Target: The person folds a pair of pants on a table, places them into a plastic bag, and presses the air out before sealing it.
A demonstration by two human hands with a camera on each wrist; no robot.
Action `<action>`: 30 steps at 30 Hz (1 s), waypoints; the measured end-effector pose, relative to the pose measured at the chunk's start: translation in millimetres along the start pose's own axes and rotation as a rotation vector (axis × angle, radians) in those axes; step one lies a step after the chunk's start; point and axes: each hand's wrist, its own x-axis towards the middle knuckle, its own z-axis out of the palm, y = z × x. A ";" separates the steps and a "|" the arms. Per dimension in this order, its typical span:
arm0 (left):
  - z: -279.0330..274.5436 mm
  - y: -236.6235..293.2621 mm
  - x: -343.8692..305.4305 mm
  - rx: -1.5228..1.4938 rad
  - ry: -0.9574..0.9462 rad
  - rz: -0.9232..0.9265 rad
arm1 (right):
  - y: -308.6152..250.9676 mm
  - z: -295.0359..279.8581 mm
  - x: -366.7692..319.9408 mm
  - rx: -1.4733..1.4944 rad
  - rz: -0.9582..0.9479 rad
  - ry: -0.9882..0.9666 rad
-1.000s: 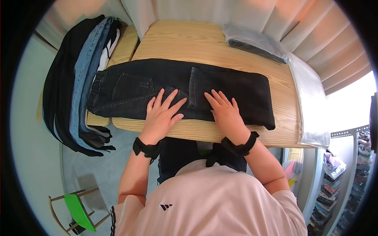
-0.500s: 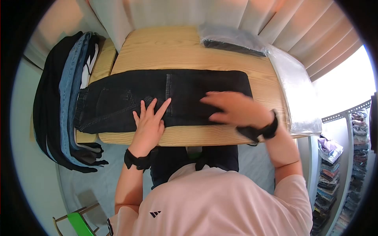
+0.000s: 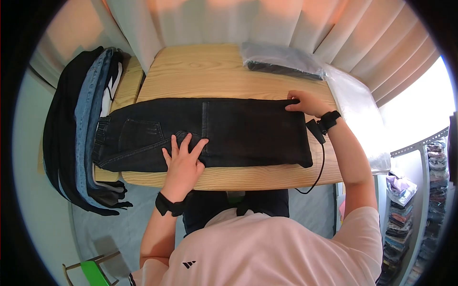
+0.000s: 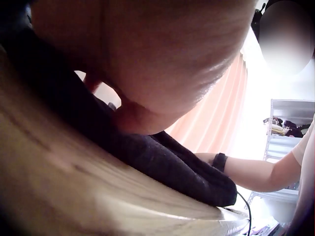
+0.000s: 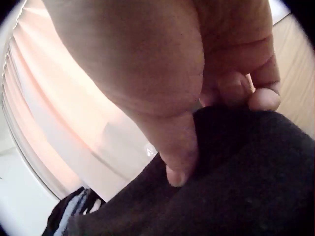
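A pair of black jeans (image 3: pixel 255 131) lies folded lengthwise across the wooden table, its elastic-looking waistband to the left and the folded end to the right. My left hand (image 3: pixel 183 164) rests on the near side of the jeans, fingers spread, just right of the back pocket. At the far right corner, my right hand (image 3: pixel 306 103) pinches the fabric. In the right wrist view the thumb (image 5: pixel 179 162) lies on top of the dark cloth while the other fingers curl at its edge. The left wrist view shows the jeans (image 4: pixel 162 167) as a thick layered fold beneath my left palm.
Several garments, black and blue denim (image 3: pixel 90 95), hang over the table's left end. A clear plastic bag with something dark inside (image 3: pixel 286 64) lies at the back right, beside a stack of clear plastic (image 3: pixel 367 124). A green chair (image 3: pixel 95 273) stands at lower left.
My right hand has lifted off the middle of the jeans' right half and moved right and away to grip the far right corner. My left hand stays on the jeans.
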 end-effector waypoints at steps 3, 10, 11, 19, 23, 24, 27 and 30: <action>2.6 0.2 1.1 -0.019 0.026 0.009 | 10.5 5.5 -2.7 0.044 0.032 -0.003; 4.7 -2.9 -1.3 -0.039 0.035 0.020 | -53.5 31.9 -72.9 -0.412 -0.248 0.385; 4.7 -2.5 -1.1 -0.027 0.036 0.021 | -75.9 47.3 -88.2 -0.379 -0.315 0.416; 14.0 -8.4 -0.8 -0.064 0.118 0.008 | -173.0 155.6 -79.8 -0.270 -0.299 0.387; 20.2 -13.0 -1.2 -0.089 0.156 0.014 | -186.2 174.1 -52.5 -0.323 -0.188 0.452; 20.6 -13.2 -1.9 -0.086 0.158 0.024 | -184.3 175.8 -47.9 -0.313 -0.205 0.450; 19.9 -16.0 -3.9 -0.072 0.152 0.027 | -183.3 169.8 -42.8 -0.264 -0.191 0.407; 20.9 -15.3 -2.2 -0.069 0.120 0.035 | -190.0 150.9 -41.3 -0.018 -0.243 0.461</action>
